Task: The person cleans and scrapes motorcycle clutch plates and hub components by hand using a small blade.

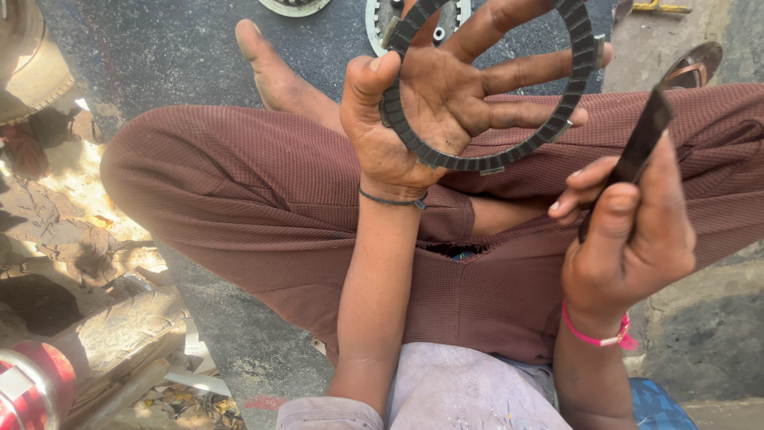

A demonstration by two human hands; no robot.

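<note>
My left hand (446, 103) is raised palm up with the fingers spread, and a dark ring-shaped friction plate (567, 111) with a notched face lies across the palm and fingers; the thumb presses its left edge. My right hand (629, 239) is closed around a dark flat tool (641, 143) that points up toward the ring's right side. Both hands hover over my crossed legs in brown trousers (263, 199). A bare foot (274, 72) sticks out beyond the left knee.
More round metal plates (382, 12) lie on the dark ground ahead. A sandal (692, 64) rests at the upper right. Dirty rags and debris (95, 255) and a red-and-silver cylinder (32, 382) sit at the left.
</note>
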